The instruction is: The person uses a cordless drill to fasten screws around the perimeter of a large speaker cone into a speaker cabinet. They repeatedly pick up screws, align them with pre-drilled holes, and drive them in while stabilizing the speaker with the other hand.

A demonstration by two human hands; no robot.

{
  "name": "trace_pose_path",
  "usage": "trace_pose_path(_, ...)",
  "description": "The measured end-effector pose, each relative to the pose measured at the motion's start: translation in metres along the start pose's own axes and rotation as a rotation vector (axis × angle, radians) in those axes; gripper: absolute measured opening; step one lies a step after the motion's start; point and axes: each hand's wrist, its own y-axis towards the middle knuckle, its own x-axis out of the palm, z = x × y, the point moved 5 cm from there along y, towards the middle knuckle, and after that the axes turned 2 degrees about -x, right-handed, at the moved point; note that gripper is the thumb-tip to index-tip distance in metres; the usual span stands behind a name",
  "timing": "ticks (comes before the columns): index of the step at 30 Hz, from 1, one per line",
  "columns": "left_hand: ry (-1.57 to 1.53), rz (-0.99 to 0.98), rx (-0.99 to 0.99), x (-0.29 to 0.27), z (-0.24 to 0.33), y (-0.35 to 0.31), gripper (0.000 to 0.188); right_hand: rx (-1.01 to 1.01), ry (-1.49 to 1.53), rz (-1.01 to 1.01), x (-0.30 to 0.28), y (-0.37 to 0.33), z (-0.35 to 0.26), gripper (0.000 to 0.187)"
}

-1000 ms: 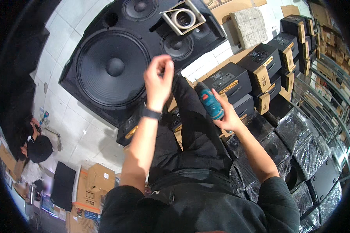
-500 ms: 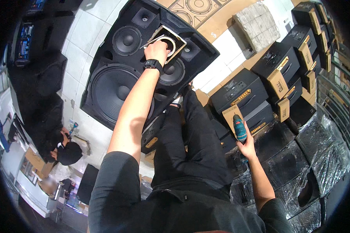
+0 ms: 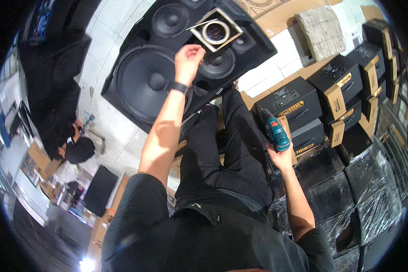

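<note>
My left hand (image 3: 189,61) hangs over a large black speaker cabinet (image 3: 254,34), its thumb and fingertips pinched together. Whatever the pinch holds, if anything, is too small to make out. Just beyond the fingers, a shallow open box (image 3: 235,35) rests on the cabinet's face with a pale ring (image 3: 205,32) inside it; small dark bits show within the ring. Below the hand lie a large woofer cone (image 3: 136,84) and a smaller driver (image 3: 220,65). Out to the right, my right hand (image 3: 281,156) grips a teal cordless drill (image 3: 278,135), its bit pointing away from me.
Black amplifier-like boxes (image 3: 290,97) with cardboard pieces are stacked on the right. Nearer stand plastic-wrapped black cabinets (image 3: 376,181). A grey block (image 3: 319,34) lies beyond on cardboard. Another person (image 3: 79,149) crouches at the far left beside black cabinets (image 3: 54,81).
My left hand has come out of the box and drawn back toward me, its fingertips pinched. The drill has swung closer to my legs, and the whole view has shifted.
</note>
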Motion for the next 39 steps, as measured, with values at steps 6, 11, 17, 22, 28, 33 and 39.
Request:
trace_pose_path(6, -0.821, 0.083, -0.496, -0.074, -0.097, -0.174, 0.028, -0.370, -0.098, -0.266, 0.092, -0.001, -0.095, 0.084)
trace_pose_path(11, -1.188, 0.004, -0.452, -0.116, -0.138, -0.256, 0.024, -0.479, -0.131, -0.471, 0.161, -0.040, -0.120, 0.087)
trace_pose_path(17, -1.546, -0.260, -0.371, -0.154, -0.165, -0.313, 0.025, -0.558, -0.225, -0.496, 0.211, -0.085, -0.116, 0.084)
trace_pose_path(22, -1.562, -0.212, -0.393, -0.170, -0.194, -0.337, 0.024, -0.443, -0.253, -0.584, 0.232, -0.107, -0.107, 0.076)
trace_pose_path(28, -1.499, -0.139, -0.467, -0.170, -0.216, -0.350, 0.024, -0.474, -0.318, -0.580, 0.249, -0.116, -0.106, 0.076)
trace_pose_path(33, -1.417, -0.163, -0.514, -0.162, -0.229, -0.353, 0.023, -0.512, -0.335, -0.614, 0.258, -0.115, -0.111, 0.069)
trace_pose_path(39, -1.447, -0.265, -0.724, -0.148, -0.260, -0.336, 0.023, -0.568, -0.430, -0.667, 0.276, -0.100, -0.106, 0.070)
